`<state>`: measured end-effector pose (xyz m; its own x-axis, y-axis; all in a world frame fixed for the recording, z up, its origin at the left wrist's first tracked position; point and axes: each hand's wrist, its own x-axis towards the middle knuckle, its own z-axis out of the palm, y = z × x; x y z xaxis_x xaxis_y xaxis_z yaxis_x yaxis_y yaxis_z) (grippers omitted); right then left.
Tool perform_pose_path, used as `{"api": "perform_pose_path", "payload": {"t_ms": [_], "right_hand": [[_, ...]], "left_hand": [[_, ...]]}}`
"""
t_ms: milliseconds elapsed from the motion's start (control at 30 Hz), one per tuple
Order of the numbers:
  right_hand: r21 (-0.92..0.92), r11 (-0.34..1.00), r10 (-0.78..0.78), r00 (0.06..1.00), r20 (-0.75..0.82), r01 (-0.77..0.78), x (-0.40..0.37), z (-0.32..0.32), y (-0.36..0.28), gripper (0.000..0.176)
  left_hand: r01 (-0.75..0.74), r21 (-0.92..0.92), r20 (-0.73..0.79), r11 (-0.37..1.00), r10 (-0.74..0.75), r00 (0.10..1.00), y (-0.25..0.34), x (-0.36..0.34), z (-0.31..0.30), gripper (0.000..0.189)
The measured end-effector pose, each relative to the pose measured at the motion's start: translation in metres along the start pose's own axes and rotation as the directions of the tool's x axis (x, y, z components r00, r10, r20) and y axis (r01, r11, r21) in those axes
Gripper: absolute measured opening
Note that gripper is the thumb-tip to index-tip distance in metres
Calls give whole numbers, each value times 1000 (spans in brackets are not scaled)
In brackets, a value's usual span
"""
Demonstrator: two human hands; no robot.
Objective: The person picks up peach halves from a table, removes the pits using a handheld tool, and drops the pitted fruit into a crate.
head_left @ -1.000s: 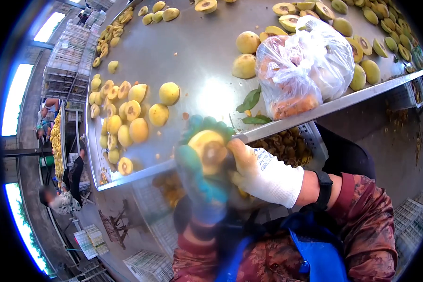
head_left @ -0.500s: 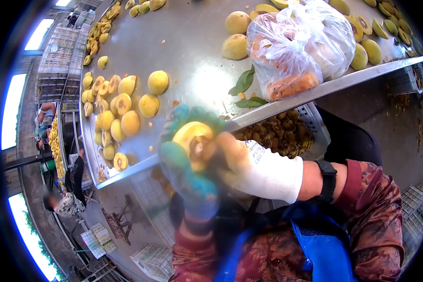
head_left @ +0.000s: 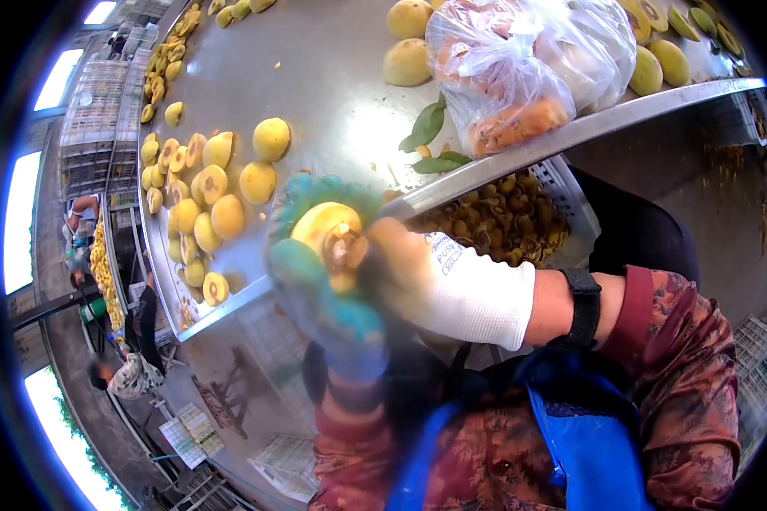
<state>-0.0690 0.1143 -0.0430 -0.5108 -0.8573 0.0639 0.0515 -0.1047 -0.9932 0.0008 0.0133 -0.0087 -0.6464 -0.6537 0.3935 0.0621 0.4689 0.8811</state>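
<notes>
In a blue-green coated glove, my left hand (head_left: 315,264) is wrapped round a halved yellow peach (head_left: 325,223), cut face turned up with the brown stone hollow showing. My right hand (head_left: 435,277), in a white knit glove with yellow-stained fingers, presses its closed fingertips against the middle of that cut face. Blur and the fingers hide whatever the right hand may be gripping. Both hands are held just off the front edge of the metal table (head_left: 332,102). Left of them on the table lie several peach halves (head_left: 214,181), some cut side up.
A plastic bag (head_left: 528,68) with orange-brown contents sits at the table edge beside green leaves (head_left: 426,125). Under the edge stands a white crate (head_left: 584,213) full of brown and yellow peach scraps (head_left: 494,221). Further off at left are stacked crates (head_left: 102,111) and a person (head_left: 135,375).
The view has shifted slightly, so the table and its fruit sit a little higher and further left. My left hand keeps the peach half, and the right fingers remain at its centre.
</notes>
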Motion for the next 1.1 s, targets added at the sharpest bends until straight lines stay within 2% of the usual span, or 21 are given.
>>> {"api": "perform_pose_path", "payload": {"t_ms": [33,67,100,133,200,267,367,433,467,500,533,600,700,767,833,1000,1100], "right_hand": [[46,999,12,1000,-25,-11,2,1,-3,55],[68,998,15,998,-57,-11,3,1,-11,61],[74,997,32,997,-71,-26,3,2,-14,64],[81,996,49,995,-86,-42,3,2,-17,66],[79,993,99,992,-83,-92,1,1,-19,63],[116,985,135,988,-79,-126,-2,1,-21,60],[156,979,147,987,-70,-134,-2,-1,-23,58],[112,990,95,995,-42,-90,-1,-3,-23,36],[62,997,47,999,-17,-46,-1,-5,-22,18],[49,999,23,1000,-2,-23,-1,-6,-21,16],[36,999,0,1000,13,0,-1,-7,-20,21],[61,998,11,1000,29,-13,-2,-7,-20,22],[24,997,70,994,86,-72,-2,-9,-23,23],[-11,993,120,984,135,-119,-1,-9,-23,25],[-46,988,155,976,150,-149,-2,-9,-24,25],[-137,975,193,975,110,-177,-14,-9,-44,32],[-197,978,96,989,113,-72,-16,-6,-27,43]], "left_hand": [[118,-171,-41,978,-127,991,8,5,6,42],[151,-217,-40,964,-163,986,9,7,7,43],[183,-263,-39,947,-200,979,11,9,9,45],[140,-184,-14,973,-145,989,11,10,8,46],[150,-199,3,968,-153,988,13,11,8,48],[257,-379,-3,889,-278,960,16,11,9,48],[281,-452,15,847,-308,951,19,12,10,50],[295,-507,29,810,-325,945,23,12,11,51],[299,-516,41,803,-325,945,24,12,11,51],[305,-524,54,795,-326,944,24,12,11,51],[304,-490,50,817,-321,946,23,10,10,51],[305,-418,43,856,-317,948,19,6,7,51],[258,-251,-9,933,-269,963,22,6,10,67],[133,-105,27,986,-131,991,19,2,6,54],[76,-51,54,996,-73,996,15,-1,2,46],[160,-145,12,976,-160,987,12,-2,-4,48],[205,-228,5,952,-209,978,11,-1,-3,51]]}}
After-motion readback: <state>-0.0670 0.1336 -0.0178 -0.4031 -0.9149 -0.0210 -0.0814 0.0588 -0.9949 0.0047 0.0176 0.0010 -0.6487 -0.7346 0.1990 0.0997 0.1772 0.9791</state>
